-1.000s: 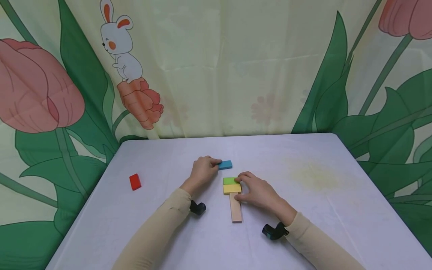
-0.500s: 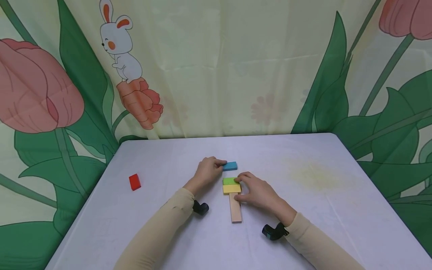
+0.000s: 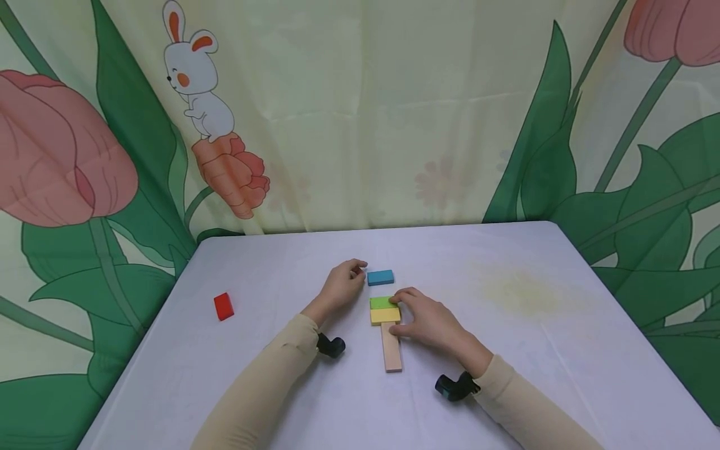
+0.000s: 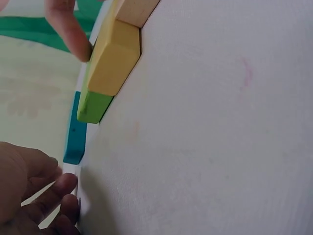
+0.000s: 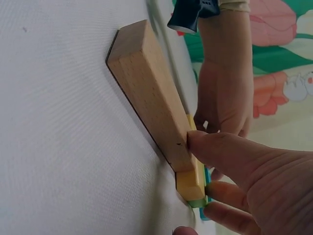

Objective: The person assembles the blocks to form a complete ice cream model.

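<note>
In the head view a blue block (image 3: 380,277) lies flat on the table behind the other blocks. My left hand (image 3: 342,284) is just left of it, thumb and fingers off it; a narrow gap shows in the left wrist view. A green block (image 3: 382,302), a yellow block (image 3: 385,316) and a long plain wooden block (image 3: 391,350) lie together in a T shape. My right hand (image 3: 432,320) rests at their right side, fingertips touching the green block and thumb on the wooden block (image 5: 151,107). It holds no block off the table.
A red block (image 3: 224,306) lies apart on the left of the white-covered table (image 3: 478,256). A printed curtain (image 3: 360,112) with tulips and a rabbit hangs behind the table. Each wrist carries a small black camera (image 3: 457,386).
My left hand slid the blue block right, nearly in line with the green block, then let go and drew slightly left. My right hand has stayed in place on the joined blocks.
</note>
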### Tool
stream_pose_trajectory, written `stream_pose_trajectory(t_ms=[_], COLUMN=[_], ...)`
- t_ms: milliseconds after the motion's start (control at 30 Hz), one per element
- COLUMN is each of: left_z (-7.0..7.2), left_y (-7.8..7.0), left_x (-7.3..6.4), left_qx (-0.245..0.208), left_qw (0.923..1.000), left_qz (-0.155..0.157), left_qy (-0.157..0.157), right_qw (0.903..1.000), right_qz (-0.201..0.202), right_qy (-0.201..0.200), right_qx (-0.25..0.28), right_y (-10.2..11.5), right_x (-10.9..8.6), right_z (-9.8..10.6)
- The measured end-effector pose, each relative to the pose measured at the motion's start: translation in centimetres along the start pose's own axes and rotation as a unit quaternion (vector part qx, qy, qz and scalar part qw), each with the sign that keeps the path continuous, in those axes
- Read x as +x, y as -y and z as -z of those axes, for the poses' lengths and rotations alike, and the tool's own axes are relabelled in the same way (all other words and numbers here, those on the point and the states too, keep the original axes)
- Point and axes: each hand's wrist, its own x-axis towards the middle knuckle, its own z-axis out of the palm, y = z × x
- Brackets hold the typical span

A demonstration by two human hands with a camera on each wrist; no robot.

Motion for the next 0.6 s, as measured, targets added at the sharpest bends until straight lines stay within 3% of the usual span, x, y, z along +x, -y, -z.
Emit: stream_pose_trajectory(t_ms=[300, 433, 600], left_z=[-0.1, 0.1, 0.1], left_y=[0.2, 0.2, 0.4], left_x=[-0.1, -0.2, -0.1], left_qx=[-0.011, -0.008, -0.012], left_qw=[0.9999, 0.9999, 0.9998], left_qz=[0.005, 0.012, 0.012], left_qy=[-0.001, -0.009, -0.003], right_qw=[0.9987, 0.9954, 0.9892], right_qz=[-0.013, -0.026, -0.051], right_qy=[-0.023, -0.035, -0.008], right_qx=[0.044, 0.085, 0.137], right_y=[-0.3, -0.5, -1.0], right_x=[0.0, 1.5, 4.0], right_z=[0.6, 0.9, 0.8])
